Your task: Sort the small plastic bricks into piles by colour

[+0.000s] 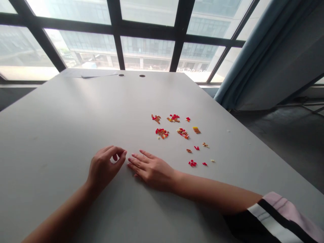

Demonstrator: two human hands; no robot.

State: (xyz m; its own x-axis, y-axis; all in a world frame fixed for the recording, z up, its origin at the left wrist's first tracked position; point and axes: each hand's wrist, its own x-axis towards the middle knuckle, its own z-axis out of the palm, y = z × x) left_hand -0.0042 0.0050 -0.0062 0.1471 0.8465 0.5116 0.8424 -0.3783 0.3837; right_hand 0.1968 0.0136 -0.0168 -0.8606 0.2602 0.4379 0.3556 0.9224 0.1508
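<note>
While both hands sat on the near part of the pale grey counter [50, 135], neither showed anything held. In the head view, the left hand [105, 168] was curled, its fingers [111, 150] bent inward and its thumb [120, 160] meeting the forefinger at the tip, with a small gap of counter showing through the loop and nothing visible between them. The right hand [152, 170] lay palm down, its fingers [136, 162] nearly straight and slightly spread, their tips resting on the counter just beside the left hand, not touching it.

Small plastic bricks [162, 133] in red, orange, yellow and tan lay scattered in loose clumps ahead of the hands and to the right, none touching either hand. Among them were a neat tan stack [196, 130] toward the far side and a red clump [192, 163] on the near side. A black, white and pink striped sleeve [278, 216] covered the upper right arm at the lower corner.

At the far end of the counter were two round holes [132, 75] and a thin grey sheet [96, 75]. Behind them stood a dark-framed window [146, 50], and a blue-grey curtain [243, 57] hung at the right above a dark floor [278, 152].
</note>
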